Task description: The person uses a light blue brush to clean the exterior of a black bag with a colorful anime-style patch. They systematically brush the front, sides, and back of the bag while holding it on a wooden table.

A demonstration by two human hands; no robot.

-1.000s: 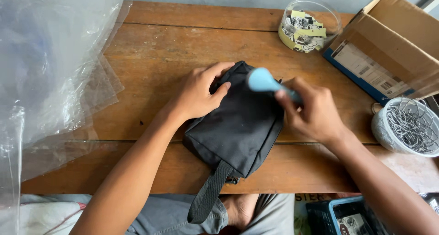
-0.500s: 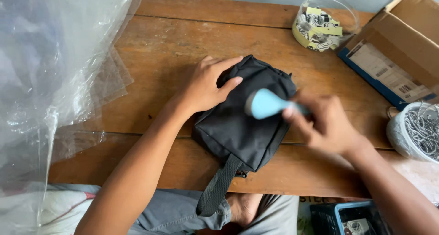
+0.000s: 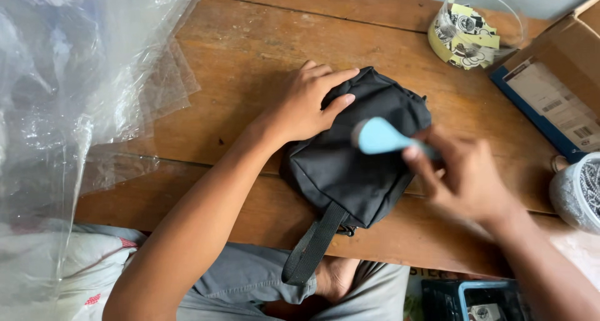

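Observation:
A small black fabric bag point(image 3: 350, 165) lies on the wooden table point(image 3: 250, 65), its strap point(image 3: 309, 249) hanging over the near edge. My left hand point(image 3: 306, 102) presses flat on the bag's upper left corner. My right hand point(image 3: 465, 174), blurred by motion, grips the handle of a light blue brush-like tool point(image 3: 381, 136), whose rounded head hovers over the middle of the bag.
Crumpled clear plastic sheeting point(image 3: 69, 90) covers the left side. A clear jar of printed stickers point(image 3: 472, 30) stands at the back right beside a cardboard box point(image 3: 556, 83). A round container of metal clips point(image 3: 581, 193) sits at the right edge. A blue crate point(image 3: 475, 299) is below the table.
My right hand has swept the blue tool down from the bag's top edge to its middle. The left hand stays pressed on the bag; the view has shifted slightly.

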